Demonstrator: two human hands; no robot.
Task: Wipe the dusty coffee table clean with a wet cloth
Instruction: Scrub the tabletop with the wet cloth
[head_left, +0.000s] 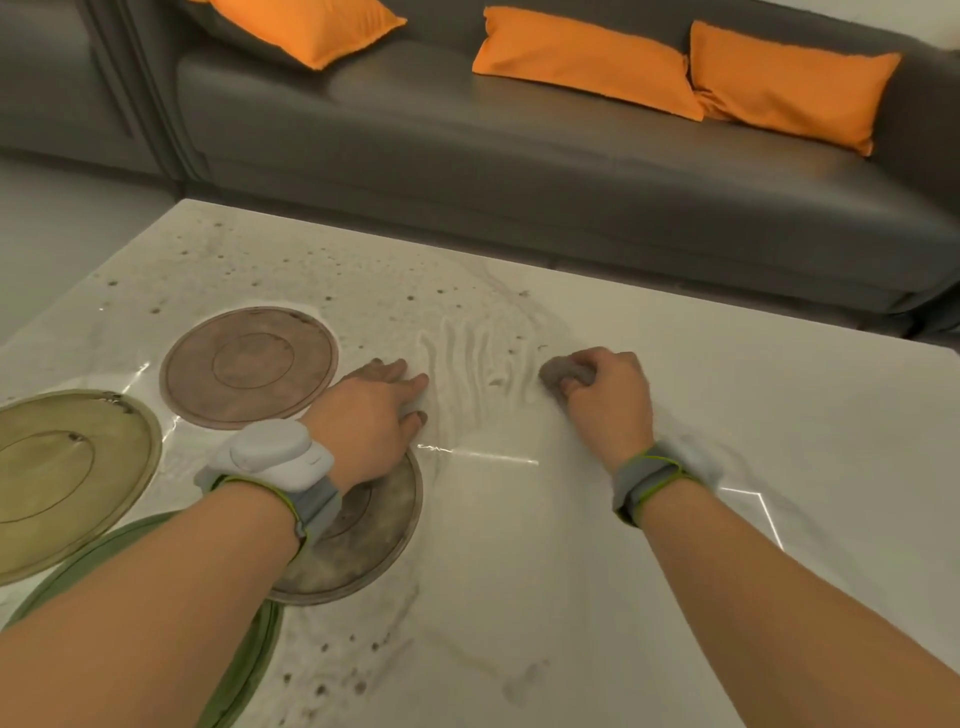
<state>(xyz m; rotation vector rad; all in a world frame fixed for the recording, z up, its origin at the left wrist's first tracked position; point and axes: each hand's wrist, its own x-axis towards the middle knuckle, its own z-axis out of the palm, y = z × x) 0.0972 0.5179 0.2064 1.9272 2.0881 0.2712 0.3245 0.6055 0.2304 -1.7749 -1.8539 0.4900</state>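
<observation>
Both hands are down on the worktop (675, 519): the right hand (608, 400) is clenched around a balled-up grey cloth (563, 376), pressing it onto the stone, while the left hand (371, 415) lies flat with fingers straight, its heel over the rim of a grimy round plate (358, 540). Between the two hands runs a patch of dust streaked with finger-like ridges (467, 364), so the dirt yet to be cleared lies to the left of the cloth and beyond it, toward the sofa (519, 171). The right hand is the one placed to sweep it. The cloth looks dull, dark and wadded tight, with only a small face meeting the surface. Right of the cloth the worktop looks pale and glossy; the far left is speckled with dark spots.
</observation>
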